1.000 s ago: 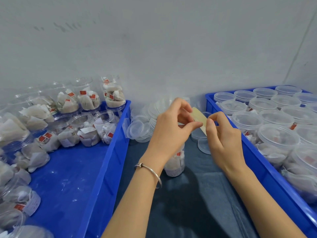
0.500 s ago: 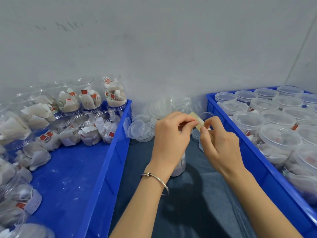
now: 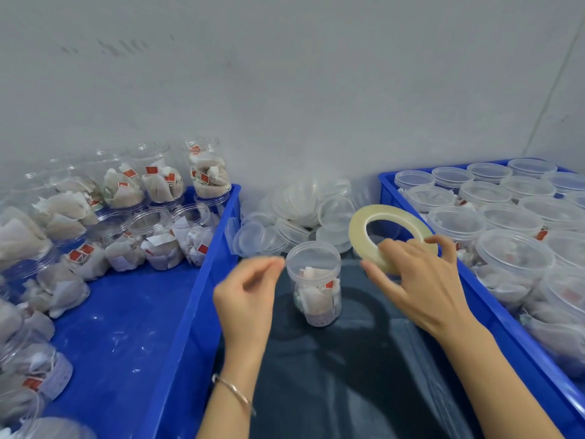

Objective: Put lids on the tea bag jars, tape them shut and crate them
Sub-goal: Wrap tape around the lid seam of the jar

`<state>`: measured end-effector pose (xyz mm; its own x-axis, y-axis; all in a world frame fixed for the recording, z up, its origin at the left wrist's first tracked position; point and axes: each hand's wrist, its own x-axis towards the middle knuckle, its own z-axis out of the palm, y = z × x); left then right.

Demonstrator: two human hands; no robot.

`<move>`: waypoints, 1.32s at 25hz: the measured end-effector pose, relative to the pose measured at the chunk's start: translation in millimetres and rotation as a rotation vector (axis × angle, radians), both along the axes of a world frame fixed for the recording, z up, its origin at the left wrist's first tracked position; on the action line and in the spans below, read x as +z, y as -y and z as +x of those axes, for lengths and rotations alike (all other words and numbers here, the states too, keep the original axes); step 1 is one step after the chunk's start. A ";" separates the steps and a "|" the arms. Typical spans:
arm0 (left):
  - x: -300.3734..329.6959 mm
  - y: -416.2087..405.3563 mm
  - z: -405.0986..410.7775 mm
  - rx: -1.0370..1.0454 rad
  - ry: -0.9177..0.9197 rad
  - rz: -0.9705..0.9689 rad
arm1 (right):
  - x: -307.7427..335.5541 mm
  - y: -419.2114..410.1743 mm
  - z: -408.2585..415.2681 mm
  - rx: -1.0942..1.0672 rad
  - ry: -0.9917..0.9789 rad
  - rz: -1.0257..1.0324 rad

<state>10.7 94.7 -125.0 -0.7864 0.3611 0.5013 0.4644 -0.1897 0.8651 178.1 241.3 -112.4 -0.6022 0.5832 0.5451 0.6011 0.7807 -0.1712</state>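
Observation:
A clear jar of tea bags (image 3: 317,297) stands upright on the dark cloth between two blue crates, with a clear lid (image 3: 313,257) on top. My right hand (image 3: 418,280) holds a roll of clear tape (image 3: 357,229) just right of the jar, thumb in the ring and forefinger over its rim. My left hand (image 3: 250,289) is left of the jar, thumb and forefinger pinched together beside the lid, apparently on the tape's free end. The strip itself is too clear and blurred to see.
The left blue crate (image 3: 196,296) holds open jars of tea bags along its back and left side. The right blue crate (image 3: 493,315) is packed with lidded jars. A pile of loose clear lids (image 3: 297,213) lies against the wall behind the jar. Dark cloth (image 3: 348,381) covers the table.
Both hands were picking at the tape roll together above the jar. They have drawn apart: the left went left and down, the right went right with the roll, uncovering the lidded jar.

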 end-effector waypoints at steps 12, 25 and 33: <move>-66.1 -21.6 4.5 0.002 0.367 0.132 | -22.2 -10.2 -3.8 -0.020 0.161 0.071; -63.6 -45.3 -24.4 -0.370 0.327 0.020 | -18.1 -38.2 -32.7 0.035 0.283 -0.086; -64.9 -54.3 -41.3 -0.476 0.367 0.002 | -18.2 -44.5 -29.8 0.033 0.301 -0.077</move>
